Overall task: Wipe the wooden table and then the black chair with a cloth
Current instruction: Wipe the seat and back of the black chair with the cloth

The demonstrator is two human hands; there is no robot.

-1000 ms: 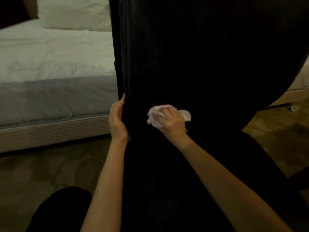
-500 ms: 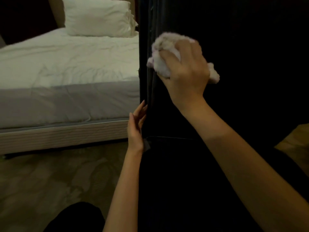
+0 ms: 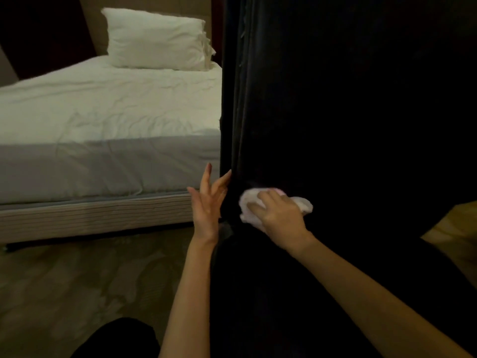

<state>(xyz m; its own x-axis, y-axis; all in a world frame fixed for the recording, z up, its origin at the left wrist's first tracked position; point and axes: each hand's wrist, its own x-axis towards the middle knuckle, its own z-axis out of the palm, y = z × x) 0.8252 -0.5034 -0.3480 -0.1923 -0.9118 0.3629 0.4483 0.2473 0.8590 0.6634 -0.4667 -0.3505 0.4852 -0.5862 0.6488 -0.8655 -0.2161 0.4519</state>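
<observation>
The black chair (image 3: 335, 112) fills the right half of the view, its tall back upright in front of me. My right hand (image 3: 280, 215) presses a bunched white cloth (image 3: 249, 202) against the lower part of the chair back, near its left edge. My left hand (image 3: 209, 202) is beside that left edge with fingers spread, fingertips touching the edge and nothing in its grasp. The wooden table is out of view.
A bed with a white sheet (image 3: 103, 120) and a pillow (image 3: 154, 40) stands to the left, close to the chair. Patterned carpet (image 3: 77, 285) covers the floor below. My dark-clad knee (image 3: 116, 339) shows at the bottom.
My right hand swept the cloth up the chair back, then came down again to the lower part. My left hand loosened from the chair edge and its fingers spread.
</observation>
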